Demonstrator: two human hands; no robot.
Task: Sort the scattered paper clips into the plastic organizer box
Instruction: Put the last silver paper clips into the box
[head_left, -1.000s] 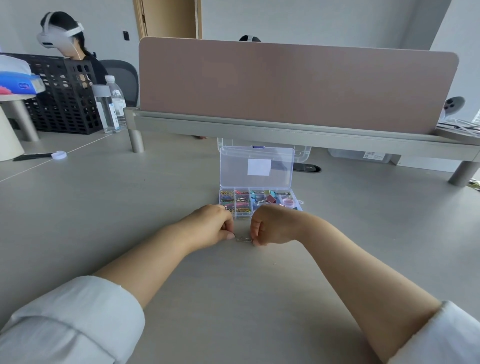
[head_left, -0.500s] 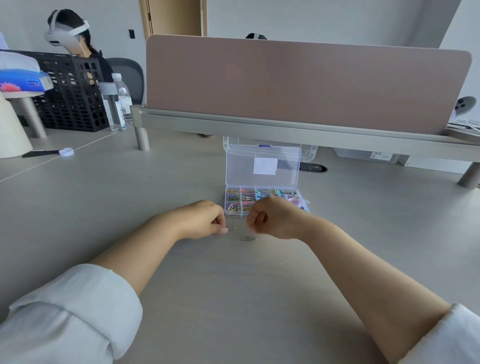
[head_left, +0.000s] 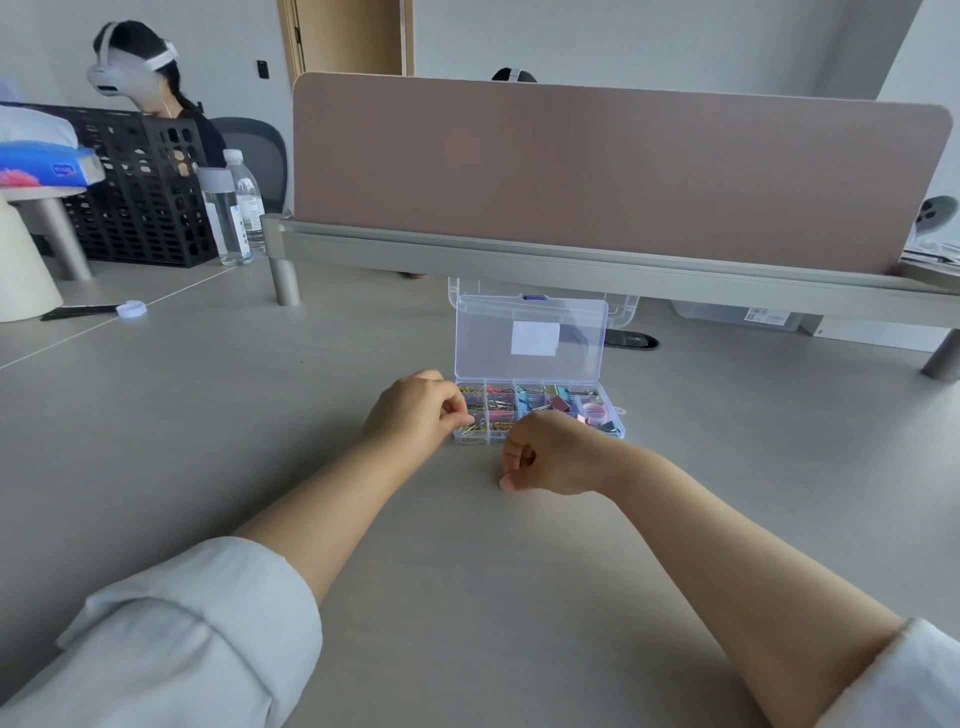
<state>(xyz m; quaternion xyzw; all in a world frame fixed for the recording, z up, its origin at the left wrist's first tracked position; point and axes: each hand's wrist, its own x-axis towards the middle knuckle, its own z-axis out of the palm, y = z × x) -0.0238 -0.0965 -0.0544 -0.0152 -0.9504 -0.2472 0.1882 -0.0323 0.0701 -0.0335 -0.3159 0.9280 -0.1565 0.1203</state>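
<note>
On the grey desk (head_left: 467, 597), the right hand (head_left: 550, 457) has dropped, fingers curled, onto the one paper clip (head_left: 500, 474) that lay loose half a second ago, and thumb and forefinger now pinch it against the tabletop just in front of the plastic organizer box (head_left: 475, 439). Farther off and to the left, the left hand (head_left: 415, 410) has moved up to the box's near-left compartment, fingertips pressed together over the clips there; whether it holds one is too small to tell. With the lid (head_left: 530, 332) upright, sorting looks nearly done.
</note>
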